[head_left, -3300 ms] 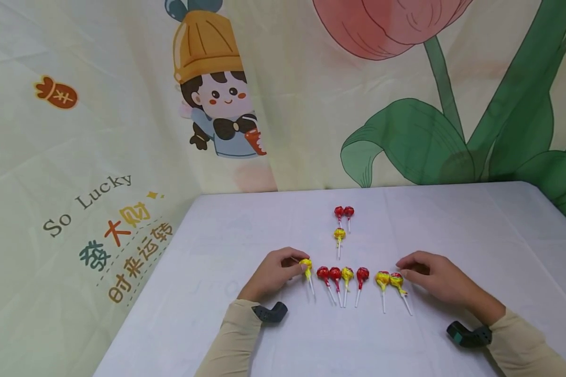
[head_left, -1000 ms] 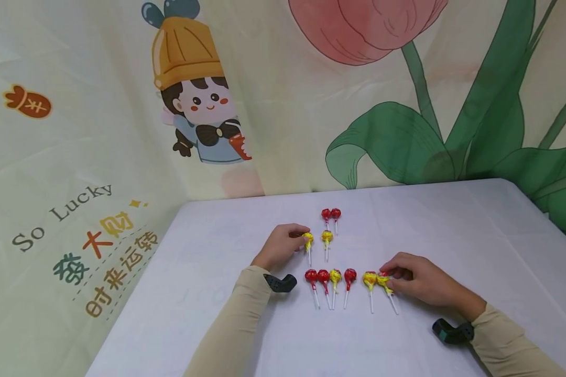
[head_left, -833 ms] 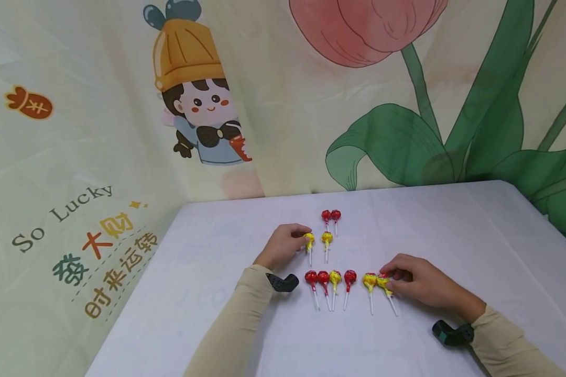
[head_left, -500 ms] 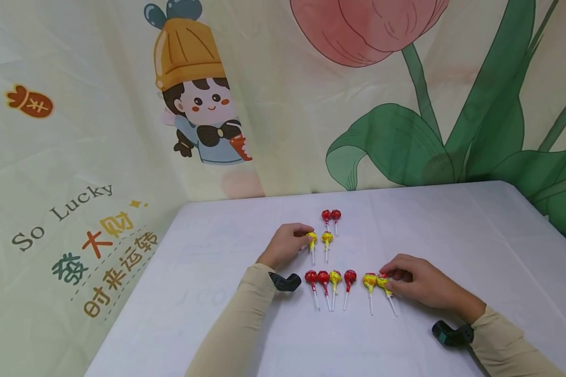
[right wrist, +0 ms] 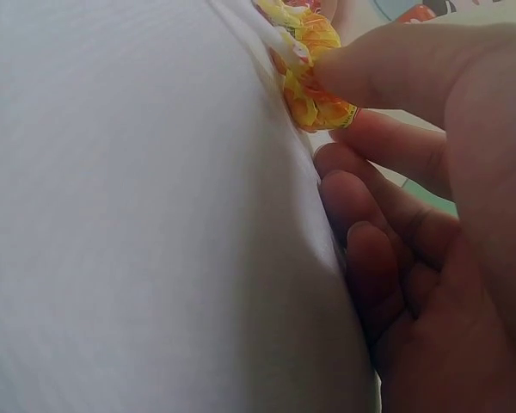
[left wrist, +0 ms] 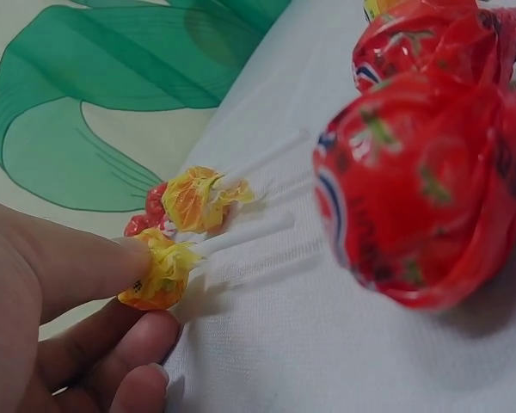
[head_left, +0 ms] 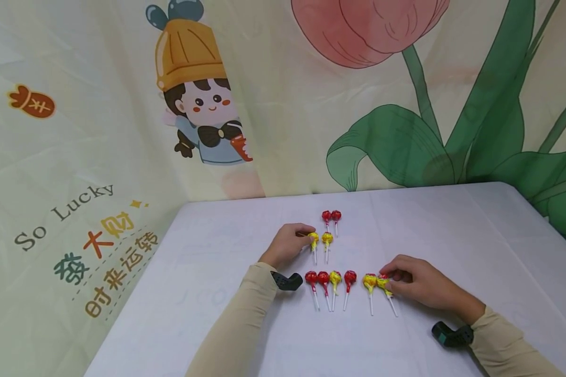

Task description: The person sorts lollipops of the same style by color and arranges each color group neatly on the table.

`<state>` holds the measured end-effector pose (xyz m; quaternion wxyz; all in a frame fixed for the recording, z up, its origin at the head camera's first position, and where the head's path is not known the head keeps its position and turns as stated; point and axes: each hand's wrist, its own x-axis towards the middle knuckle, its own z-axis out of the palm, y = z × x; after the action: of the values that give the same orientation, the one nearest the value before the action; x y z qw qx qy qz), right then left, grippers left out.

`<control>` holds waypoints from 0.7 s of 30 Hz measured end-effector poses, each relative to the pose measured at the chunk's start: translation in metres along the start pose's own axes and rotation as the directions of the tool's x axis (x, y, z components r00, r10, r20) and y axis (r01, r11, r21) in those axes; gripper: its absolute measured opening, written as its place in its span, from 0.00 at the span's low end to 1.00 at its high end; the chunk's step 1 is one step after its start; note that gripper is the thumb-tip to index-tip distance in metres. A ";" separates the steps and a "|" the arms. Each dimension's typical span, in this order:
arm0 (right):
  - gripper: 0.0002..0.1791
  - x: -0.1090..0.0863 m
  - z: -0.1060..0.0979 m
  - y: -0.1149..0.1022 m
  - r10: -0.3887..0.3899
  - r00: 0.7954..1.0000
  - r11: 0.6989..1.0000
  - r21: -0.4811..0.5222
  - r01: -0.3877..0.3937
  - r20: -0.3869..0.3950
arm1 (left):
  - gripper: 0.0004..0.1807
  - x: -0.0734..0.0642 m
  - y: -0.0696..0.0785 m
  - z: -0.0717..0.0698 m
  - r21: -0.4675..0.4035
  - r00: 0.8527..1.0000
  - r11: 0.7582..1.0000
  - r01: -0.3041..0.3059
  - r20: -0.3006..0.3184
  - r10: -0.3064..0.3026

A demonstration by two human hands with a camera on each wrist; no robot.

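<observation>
My left hand (head_left: 287, 245) pinches the head of a yellow lollipop (head_left: 314, 238) between thumb and fingers. Just right of it lies another yellow lollipop (head_left: 327, 239), sticks of both pointing toward me. Two red lollipops (head_left: 336, 215) lie behind that pair. In the left wrist view the thumb presses on the held yellow wrapper (left wrist: 165, 271). At the right end of the front row, my right hand (head_left: 420, 280) pinches a yellow lollipop (head_left: 383, 281) by its head, its stick slanting toward me. The right wrist view shows thumb and forefinger on its orange-yellow wrapper (right wrist: 314, 77).
Along the front row lie red lollipops (head_left: 311, 277), a yellow one (head_left: 335, 277), a separate red one (head_left: 350, 277) and a yellow one (head_left: 369, 283) beside the right hand. A white cloth covers the table (head_left: 207, 293); a printed curtain (head_left: 283, 104) hangs behind.
My left hand has carried its yellow lollipop from the front row's left end back beside the rear yellow one, lately edging right. My right hand has closed its fingers on the rightmost lollipop.
</observation>
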<state>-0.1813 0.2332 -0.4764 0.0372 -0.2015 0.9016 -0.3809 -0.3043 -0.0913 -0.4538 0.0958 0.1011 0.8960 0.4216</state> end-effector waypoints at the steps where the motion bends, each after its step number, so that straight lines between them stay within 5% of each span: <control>1: 0.14 0.000 0.000 0.000 0.000 1.000 1.000 -0.001 0.000 0.001 | 0.13 0.000 0.000 0.001 -0.001 1.000 1.000 0.008 0.002 -0.008; 21: 0.14 -0.001 -0.001 0.000 -0.008 1.000 1.000 -0.001 0.008 -0.002 | 0.14 0.003 -0.002 0.007 0.016 1.000 1.000 -0.003 0.007 0.003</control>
<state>-0.1810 0.2343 -0.4759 0.0348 -0.2049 0.9011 -0.3807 -0.3060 -0.0865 -0.4595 0.0976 0.1047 0.8989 0.4140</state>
